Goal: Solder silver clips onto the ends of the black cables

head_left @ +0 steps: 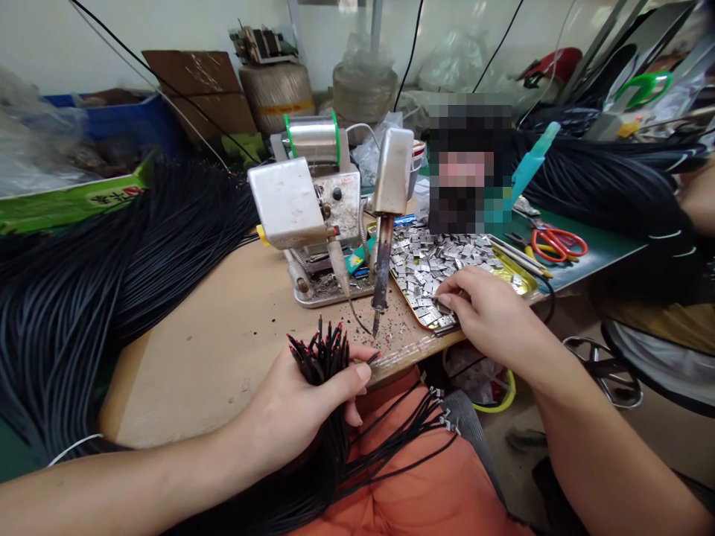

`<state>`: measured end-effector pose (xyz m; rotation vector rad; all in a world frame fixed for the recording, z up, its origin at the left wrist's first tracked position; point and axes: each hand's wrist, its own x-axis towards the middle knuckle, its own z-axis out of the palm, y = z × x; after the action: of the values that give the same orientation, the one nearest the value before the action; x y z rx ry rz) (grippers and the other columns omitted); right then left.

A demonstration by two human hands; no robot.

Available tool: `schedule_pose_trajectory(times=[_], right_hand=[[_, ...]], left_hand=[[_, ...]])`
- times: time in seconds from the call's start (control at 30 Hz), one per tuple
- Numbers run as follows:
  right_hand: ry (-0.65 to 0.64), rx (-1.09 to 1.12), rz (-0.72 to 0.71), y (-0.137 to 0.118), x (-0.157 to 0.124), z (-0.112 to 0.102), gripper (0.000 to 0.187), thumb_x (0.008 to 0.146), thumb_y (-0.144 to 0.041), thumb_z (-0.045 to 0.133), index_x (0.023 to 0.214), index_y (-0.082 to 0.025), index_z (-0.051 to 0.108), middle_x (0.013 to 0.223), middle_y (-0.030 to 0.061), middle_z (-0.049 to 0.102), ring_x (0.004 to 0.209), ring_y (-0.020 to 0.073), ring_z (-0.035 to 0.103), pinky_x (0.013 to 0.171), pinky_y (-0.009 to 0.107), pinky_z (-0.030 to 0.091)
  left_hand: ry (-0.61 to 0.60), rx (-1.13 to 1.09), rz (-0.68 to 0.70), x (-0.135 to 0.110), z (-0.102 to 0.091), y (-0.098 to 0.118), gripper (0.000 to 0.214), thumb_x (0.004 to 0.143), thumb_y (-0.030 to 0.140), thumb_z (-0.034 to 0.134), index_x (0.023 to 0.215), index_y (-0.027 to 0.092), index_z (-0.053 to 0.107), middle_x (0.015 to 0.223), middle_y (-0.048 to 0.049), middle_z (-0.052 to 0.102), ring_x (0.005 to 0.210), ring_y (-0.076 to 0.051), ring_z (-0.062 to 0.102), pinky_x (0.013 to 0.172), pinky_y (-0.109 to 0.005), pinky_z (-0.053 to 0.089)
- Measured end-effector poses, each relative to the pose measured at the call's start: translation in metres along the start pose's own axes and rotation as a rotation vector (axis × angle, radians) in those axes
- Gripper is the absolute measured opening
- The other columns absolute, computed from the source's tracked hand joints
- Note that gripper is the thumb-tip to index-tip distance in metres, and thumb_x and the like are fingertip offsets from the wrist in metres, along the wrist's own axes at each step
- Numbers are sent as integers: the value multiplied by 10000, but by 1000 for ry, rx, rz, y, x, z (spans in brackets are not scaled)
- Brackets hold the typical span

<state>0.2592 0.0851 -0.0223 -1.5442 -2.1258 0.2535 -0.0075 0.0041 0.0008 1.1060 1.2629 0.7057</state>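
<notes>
1. Head view, left hand: the left hand (302,402) is closed around a thick bundle of thin black cables with red tips (319,359). The tips point upward above the fist, and one cable end pokes out between thumb and forefinger toward the soldering iron.
2. Head view, right hand: the right hand (497,313) reaches over a shallow yellow metal tray (517,277), its fingertips at the heap of small flat silver metal pieces (418,257) inside. Thumb and forefinger are brought close together; I cannot tell whether a piece is pinched between them.
3. Head view, between the hands: a dark, upright soldering iron (382,264) hangs from a grey metal soldering machine (304,201), its tip just above the tan board (195,335). A spool of silver wire with green rims (313,139) sits at the machine's top.
4. Head view, lap: several black cables ending in silver metal pieces (407,417) lie across orange fabric (441,484), below the board's edge.
5. Head view, sides: a large mass of loose black cables (112,260) covers the left; red-handled scissors (550,244) lie right of the tray.
</notes>
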Motion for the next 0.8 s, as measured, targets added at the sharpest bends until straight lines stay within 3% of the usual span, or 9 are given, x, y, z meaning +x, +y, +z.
schedule_pose_trajectory(times=[0.1, 0.2, 0.3, 0.43, 0.8], right_hand=[[135, 3, -3, -6, -3, 0, 137, 940, -168, 524, 823, -207, 581, 820, 66, 619, 795, 230, 584, 727, 382, 449], [253, 353, 121, -25, -10, -1, 49, 960, -216, 544, 924, -221, 577, 825, 48, 658, 711, 192, 624, 672, 352, 507], [110, 836, 239, -48, -18, 4, 51, 922, -244, 637, 943, -220, 597, 809, 30, 690, 676, 166, 679, 621, 303, 573], [-131, 1074, 347, -71, -26, 15, 122, 838, -227, 736, 915, -181, 654, 755, 23, 706, 683, 156, 711, 665, 283, 609], [-157, 1292, 428, -84, -31, 29, 228, 808, -208, 776, 924, -183, 582, 749, -10, 712, 697, 152, 756, 702, 272, 631]], left_hand=[[6, -20, -14, 2, -1, 0, 388, 836, 396, 740, 1120, 132, 723, 530, -6, 679, 537, -142, 637, 566, -233, 473], [-8, -49, -6, 4, -1, -1, 395, 842, 380, 741, 1148, 133, 712, 525, -6, 683, 536, -142, 640, 577, -236, 472], [-22, -99, 4, 6, -2, -3, 378, 846, 363, 742, 1146, 137, 708, 514, 4, 673, 515, -133, 629, 587, -239, 475], [-25, -124, 15, 9, -5, -7, 344, 862, 360, 737, 1137, 155, 703, 531, 8, 681, 526, -136, 644, 601, -243, 480], [-62, -139, 46, 10, -6, -6, 293, 878, 319, 732, 1131, 173, 710, 875, -36, 772, 552, -104, 643, 601, -246, 505]])
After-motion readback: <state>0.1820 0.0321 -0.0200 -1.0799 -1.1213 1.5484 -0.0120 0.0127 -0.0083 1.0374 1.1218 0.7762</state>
